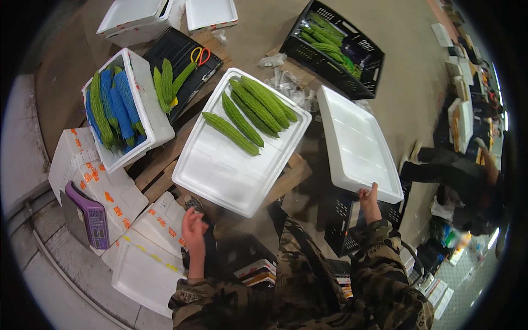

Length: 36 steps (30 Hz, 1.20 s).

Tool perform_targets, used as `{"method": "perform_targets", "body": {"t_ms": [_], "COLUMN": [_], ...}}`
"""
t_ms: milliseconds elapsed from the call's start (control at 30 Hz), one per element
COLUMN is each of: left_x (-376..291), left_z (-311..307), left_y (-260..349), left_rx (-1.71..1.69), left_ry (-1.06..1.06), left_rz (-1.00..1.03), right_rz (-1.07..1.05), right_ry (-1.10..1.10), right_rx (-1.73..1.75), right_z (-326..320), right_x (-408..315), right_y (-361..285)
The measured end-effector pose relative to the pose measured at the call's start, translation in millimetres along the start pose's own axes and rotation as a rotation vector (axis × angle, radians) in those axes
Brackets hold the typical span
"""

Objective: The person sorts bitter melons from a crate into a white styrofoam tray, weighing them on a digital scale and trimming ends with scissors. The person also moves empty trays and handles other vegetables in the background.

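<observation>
My right hand (370, 202) grips the near edge of a shallow white foam tray (352, 136), tilted above a black plastic crate. My left hand (194, 229) hangs in the air with loosely curled fingers, slightly blurred and holding nothing. Between the two, farther out, a white foam lid (222, 177) bears several green bitter melons (255, 105) in its upper half. To its left leans a white foam box (154, 140) of bitter melons, many in blue foam netting (123, 93).
Orange-handled scissors (201, 56) and loose bitter melons (167, 80) lie on a black panel (181, 45). A black crate (373, 78) holds more green produce. A purple scale (90, 218) rests by taped foam boxes (117, 194). Wooden pallet slats (156, 179) run beneath. Another person (449, 167) stands at right.
</observation>
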<state>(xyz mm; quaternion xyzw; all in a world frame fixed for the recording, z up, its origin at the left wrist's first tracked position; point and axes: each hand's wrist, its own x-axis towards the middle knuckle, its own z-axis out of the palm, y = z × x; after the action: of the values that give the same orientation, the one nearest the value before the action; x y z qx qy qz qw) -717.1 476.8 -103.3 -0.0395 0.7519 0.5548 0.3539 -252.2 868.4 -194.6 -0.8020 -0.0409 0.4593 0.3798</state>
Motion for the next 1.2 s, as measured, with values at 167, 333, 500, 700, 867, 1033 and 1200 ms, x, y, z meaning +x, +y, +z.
{"method": "perform_targets", "body": {"t_ms": [167, 333, 500, 700, 867, 1033, 1200], "left_x": [20.6, 25.1, 41.4, 54.8, 65.8, 79.0, 87.7], "left_z": [91.5, 121.8, 117.2, 103.1, 80.5, 64.0, 54.8], "left_y": [-51.7, -101.9, -133.2, -106.6, -89.0, -69.4, -63.5], "left_rx": [0.034, -0.103, -0.431, -0.881, -1.043, -0.916, -0.912], "left_ry": [-0.273, -0.305, -0.074, -0.003, 0.05, 0.167, 0.098], "left_rz": [-0.125, -0.351, -0.66, -0.745, -0.753, -0.778, -0.763], "right_rz": [-0.026, -0.089, -0.288, -0.978, -1.407, -1.553, -1.655], "right_ry": [-0.082, 0.064, -0.31, -1.056, -0.964, -0.59, -0.441], "right_rx": [-0.04, -0.058, -1.035, -1.36, -1.301, -1.114, -1.185], "right_z": [-20.0, -16.7, 3.9, 178.1, 276.2, 320.3, 360.1], "right_x": [84.8, 35.5, -56.6, -132.7, -128.1, -124.3, -75.3], "right_y": [7.7, 52.8, 136.6, 228.7, 272.0, 280.7, 238.5]}}
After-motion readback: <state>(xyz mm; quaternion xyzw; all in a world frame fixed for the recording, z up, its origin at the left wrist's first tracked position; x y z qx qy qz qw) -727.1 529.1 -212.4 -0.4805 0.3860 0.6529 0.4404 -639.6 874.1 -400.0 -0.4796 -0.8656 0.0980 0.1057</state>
